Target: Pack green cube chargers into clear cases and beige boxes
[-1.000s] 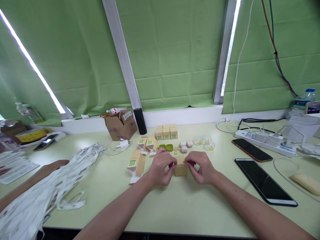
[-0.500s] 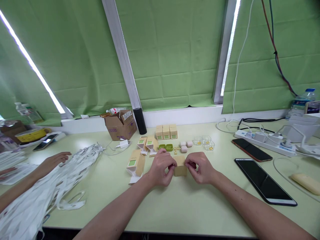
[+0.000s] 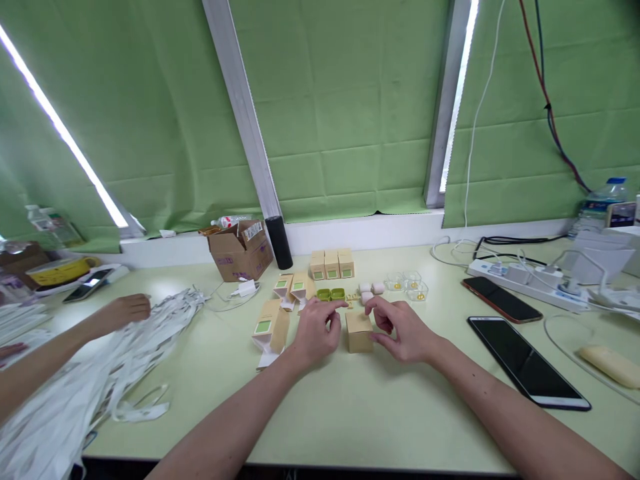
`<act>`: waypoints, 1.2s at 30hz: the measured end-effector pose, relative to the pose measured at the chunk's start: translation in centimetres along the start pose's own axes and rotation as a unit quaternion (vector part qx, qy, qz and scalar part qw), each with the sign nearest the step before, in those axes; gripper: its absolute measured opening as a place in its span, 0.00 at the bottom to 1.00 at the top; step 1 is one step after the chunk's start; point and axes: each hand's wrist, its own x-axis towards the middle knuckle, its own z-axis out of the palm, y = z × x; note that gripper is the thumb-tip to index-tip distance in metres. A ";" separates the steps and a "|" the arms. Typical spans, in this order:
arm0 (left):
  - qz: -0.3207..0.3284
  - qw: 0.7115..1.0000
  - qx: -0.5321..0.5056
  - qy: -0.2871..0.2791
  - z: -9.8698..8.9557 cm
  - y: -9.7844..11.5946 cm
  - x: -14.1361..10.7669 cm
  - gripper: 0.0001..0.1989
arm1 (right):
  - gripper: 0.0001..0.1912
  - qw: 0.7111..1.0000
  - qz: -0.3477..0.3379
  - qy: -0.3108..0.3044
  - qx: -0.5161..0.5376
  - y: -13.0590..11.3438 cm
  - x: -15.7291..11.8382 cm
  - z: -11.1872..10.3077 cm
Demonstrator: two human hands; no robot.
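A small brown cardboard box (image 3: 361, 341) stands on the table between my hands, its top lying flat. My left hand (image 3: 319, 327) is just left of it, index finger stretched out, thumb apart, holding nothing. On the right, my right hand (image 3: 400, 328) has thumb and index finger apart at the box's right side; whether they touch it I cannot tell. Behind lie two green trays (image 3: 331, 294), small gold-coloured pieces (image 3: 351, 297), pale pink cylinders (image 3: 367, 294) and clear cups (image 3: 413, 285) with yellow centres. Several open boxes (image 3: 271, 325) with green windows lie to the left.
Three closed boxes (image 3: 332, 264) stand in a row at the back. White straps (image 3: 120, 360) and another person's hand (image 3: 123, 317) are at left. At right lie two phones (image 3: 525, 360) and a power strip (image 3: 525, 283). A carton (image 3: 240, 253) stands near the wall.
Both hands have loosened from the box's top edge. My left hand has drawn left with its index finger extended; my right thumb and index finger have spread apart. The other person's hand has shifted slightly.
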 end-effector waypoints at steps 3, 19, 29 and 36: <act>-0.013 1.000 0.019 -0.021 0.2 -0.4 0.0 0.12 | 0.20 1.000 -0.001 -0.002 -0.029 0.4 0.1 0.2; -0.075 0.996 0.028 -0.031 0.4 -0.7 -0.1 0.16 | 0.20 0.999 0.003 0.000 -0.033 0.3 -0.1 0.2; -0.050 0.998 0.022 -0.031 0.0 0.5 0.1 0.10 | 0.13 0.974 0.170 -0.006 -0.151 1.0 0.7 1.2; -0.081 0.997 0.013 0.014 -0.4 0.3 0.3 0.19 | 0.04 0.917 0.266 -0.160 -0.249 0.8 1.0 1.2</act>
